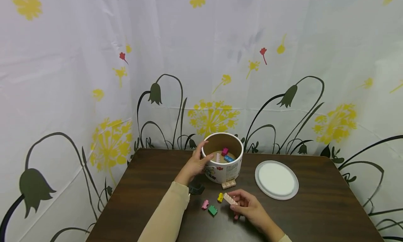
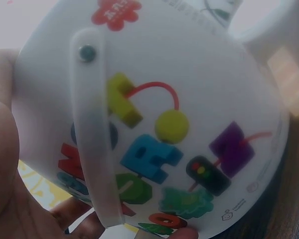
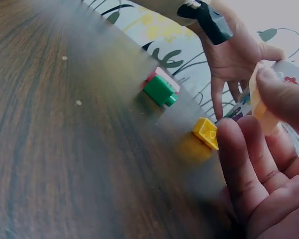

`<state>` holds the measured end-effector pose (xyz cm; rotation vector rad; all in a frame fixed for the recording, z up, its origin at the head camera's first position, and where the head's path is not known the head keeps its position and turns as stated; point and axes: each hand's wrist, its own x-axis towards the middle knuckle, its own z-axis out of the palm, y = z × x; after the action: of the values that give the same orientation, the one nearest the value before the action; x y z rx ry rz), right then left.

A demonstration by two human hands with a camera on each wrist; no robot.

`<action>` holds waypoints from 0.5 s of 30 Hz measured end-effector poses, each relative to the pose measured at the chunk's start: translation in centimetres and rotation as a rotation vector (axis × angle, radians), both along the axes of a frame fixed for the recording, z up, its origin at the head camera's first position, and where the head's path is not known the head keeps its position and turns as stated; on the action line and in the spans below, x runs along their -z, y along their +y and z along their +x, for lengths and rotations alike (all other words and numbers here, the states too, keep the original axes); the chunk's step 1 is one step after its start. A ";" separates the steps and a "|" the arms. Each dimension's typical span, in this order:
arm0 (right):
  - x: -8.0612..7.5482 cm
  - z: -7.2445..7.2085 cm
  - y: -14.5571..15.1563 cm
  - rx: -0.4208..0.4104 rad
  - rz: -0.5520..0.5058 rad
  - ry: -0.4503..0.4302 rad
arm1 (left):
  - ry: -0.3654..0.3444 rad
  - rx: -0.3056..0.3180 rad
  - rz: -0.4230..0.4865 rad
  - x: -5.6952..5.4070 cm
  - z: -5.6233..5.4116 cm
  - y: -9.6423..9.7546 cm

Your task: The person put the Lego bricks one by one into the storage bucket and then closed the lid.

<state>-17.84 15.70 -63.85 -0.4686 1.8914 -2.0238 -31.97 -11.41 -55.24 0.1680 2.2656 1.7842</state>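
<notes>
The right hand point(image 1: 248, 207), low in the middle of the head view, is pinching a long pale peach plastic brick point(image 1: 230, 199) between its thumb and fingertips, so the fingers are clamped on the brick and lifting it just off the dark brown wooden table point(image 1: 315, 214). The left hand point(image 1: 195, 163) is curling around the side of the round white cardboard tub point(image 1: 231, 172) with bright toy pictures, holding it steady. The tub is standing upright near the middle of the view, with its top open and a few small bricks inside. To do this well, I think the left hand should be keeping the tub still while the right hand is bringing the brick up over the rim, holding it firmly. Just left of the right hand, a small yellow brick point(image 1: 220, 197), a pink brick point(image 1: 205, 204) and a green brick point(image 1: 212, 210) are lying on the table. Another peach brick point(image 1: 228, 184) is lying beside the tub. A round white lid point(image 1: 276, 179) is lying flat to the right.
</notes>
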 end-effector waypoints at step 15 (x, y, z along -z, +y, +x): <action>-8.3 -2.8 0.3 0.196 -0.085 0.219 | 0.006 -0.001 0.037 0.2 -0.1 0.0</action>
<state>-20.60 15.99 -55.56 -0.5674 2.0558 -2.2673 -32.04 -11.41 -55.44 0.1797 2.2380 1.8290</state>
